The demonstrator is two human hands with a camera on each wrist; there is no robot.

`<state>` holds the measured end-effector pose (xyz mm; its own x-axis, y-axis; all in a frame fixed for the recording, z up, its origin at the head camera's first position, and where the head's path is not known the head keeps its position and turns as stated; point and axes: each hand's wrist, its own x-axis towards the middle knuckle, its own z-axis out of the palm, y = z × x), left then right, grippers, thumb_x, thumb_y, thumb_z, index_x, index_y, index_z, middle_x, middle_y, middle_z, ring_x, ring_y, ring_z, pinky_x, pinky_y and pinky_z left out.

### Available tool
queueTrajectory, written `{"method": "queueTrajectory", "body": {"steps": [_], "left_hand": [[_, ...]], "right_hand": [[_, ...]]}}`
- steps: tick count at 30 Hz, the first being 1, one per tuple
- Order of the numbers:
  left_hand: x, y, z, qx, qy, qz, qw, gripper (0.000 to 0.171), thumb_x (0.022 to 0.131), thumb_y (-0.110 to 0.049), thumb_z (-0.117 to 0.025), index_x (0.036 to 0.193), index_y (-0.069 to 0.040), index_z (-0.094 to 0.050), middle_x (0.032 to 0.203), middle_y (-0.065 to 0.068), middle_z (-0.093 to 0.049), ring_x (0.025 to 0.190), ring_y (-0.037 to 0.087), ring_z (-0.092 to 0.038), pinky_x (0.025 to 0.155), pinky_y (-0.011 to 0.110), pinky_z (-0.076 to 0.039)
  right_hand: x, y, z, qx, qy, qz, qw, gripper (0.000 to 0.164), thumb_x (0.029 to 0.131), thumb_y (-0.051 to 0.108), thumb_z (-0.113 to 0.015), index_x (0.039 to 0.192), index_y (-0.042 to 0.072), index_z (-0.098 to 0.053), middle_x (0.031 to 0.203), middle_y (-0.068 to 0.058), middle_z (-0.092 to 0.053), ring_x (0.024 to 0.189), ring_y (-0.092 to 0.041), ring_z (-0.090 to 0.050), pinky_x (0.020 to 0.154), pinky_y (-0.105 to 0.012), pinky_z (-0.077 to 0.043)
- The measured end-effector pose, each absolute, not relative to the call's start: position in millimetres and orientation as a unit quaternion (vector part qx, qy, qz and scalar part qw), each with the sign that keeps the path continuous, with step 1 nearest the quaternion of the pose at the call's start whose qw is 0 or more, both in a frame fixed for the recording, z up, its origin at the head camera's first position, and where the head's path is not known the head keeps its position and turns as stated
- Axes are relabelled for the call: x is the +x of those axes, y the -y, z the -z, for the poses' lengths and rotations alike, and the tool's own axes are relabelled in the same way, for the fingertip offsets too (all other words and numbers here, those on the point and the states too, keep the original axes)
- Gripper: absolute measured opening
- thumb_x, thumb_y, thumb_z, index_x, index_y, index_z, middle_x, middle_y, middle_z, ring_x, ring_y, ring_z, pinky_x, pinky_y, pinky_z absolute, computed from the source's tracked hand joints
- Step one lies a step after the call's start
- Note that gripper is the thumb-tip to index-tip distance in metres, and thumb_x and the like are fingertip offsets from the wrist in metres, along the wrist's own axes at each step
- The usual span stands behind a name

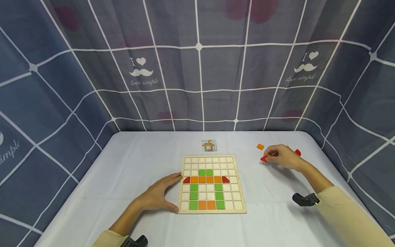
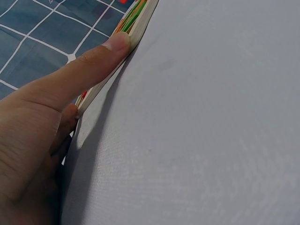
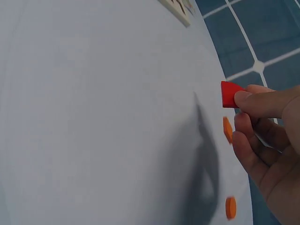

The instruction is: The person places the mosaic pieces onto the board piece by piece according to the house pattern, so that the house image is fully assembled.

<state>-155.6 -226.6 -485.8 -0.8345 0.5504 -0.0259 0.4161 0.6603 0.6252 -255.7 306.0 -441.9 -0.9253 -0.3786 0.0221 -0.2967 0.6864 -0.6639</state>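
Observation:
My left hand (image 1: 155,193) rests along the left edge of a wooden grid board (image 1: 182,211), thumb near the lower corner and fingers higher up. In the left wrist view the thumb (image 2: 93,65) lies straight against the board's rim. Green tiles (image 1: 193,196), orange tiles (image 1: 202,179) and two red quarter-round tiles (image 1: 225,179) sit in some squares. To the right of the board, my right hand (image 1: 284,156) pinches a red quarter-round tile (image 3: 229,94) between thumb and fingers, above the white tabletop.
A small pattern card (image 1: 209,145) lies behind the board. Near my right hand are an orange square tile (image 1: 260,146) and a red piece (image 1: 297,152), partly hidden by the hand. An orange piece (image 3: 230,207) shows low in the right wrist view. Checked curtains (image 1: 216,68) surround the table.

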Motion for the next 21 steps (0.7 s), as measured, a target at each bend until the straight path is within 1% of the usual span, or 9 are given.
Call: {"method": "queueTrajectory", "body": {"steps": [6, 12, 21], "left_hand": [[-155.4, 227.0, 486.8, 0.269, -0.903, -0.316, 0.106, 0.119, 0.065, -0.064, -0.091, 0.159, -0.012, -0.042, 0.167, 0.001, -0.032, 0.151, 0.036, -0.027, 0.116, 0.064, -0.025], [-156.2, 224.7, 486.9, 0.265, -0.906, -0.311, 0.108, 0.120, 0.063, -0.066, -0.091, 0.159, -0.013, -0.042, 0.166, 0.000, -0.032, 0.151, 0.035, -0.028, 0.116, 0.064, -0.026], [-156.2, 225.9, 486.0, 0.266, -0.908, -0.306, 0.106, 0.119, 0.064, -0.067, -0.089, 0.160, -0.014, -0.042, 0.167, 0.001, -0.032, 0.152, 0.036, -0.027, 0.116, 0.064, -0.026]], "right_hand": [[-259.8, -283.4, 442.6, -0.205, -0.907, 0.360, 0.075, 0.007, 0.093, 0.005, -0.076, 0.098, 0.009, -0.074, 0.090, 0.002, -0.070, 0.084, -0.022, -0.061, 0.076, -0.027, -0.053], [-260.9, -263.1, 444.3, -0.235, -0.888, 0.386, 0.083, 0.008, 0.091, 0.003, -0.078, 0.097, 0.008, -0.074, 0.089, 0.001, -0.072, 0.084, -0.019, -0.064, 0.078, -0.026, -0.053], [-266.7, -220.7, 446.3, -0.292, -0.866, 0.392, 0.105, 0.009, 0.091, 0.001, -0.077, 0.095, 0.009, -0.074, 0.086, 0.003, -0.070, 0.080, -0.017, -0.061, 0.073, -0.027, -0.052]]}}
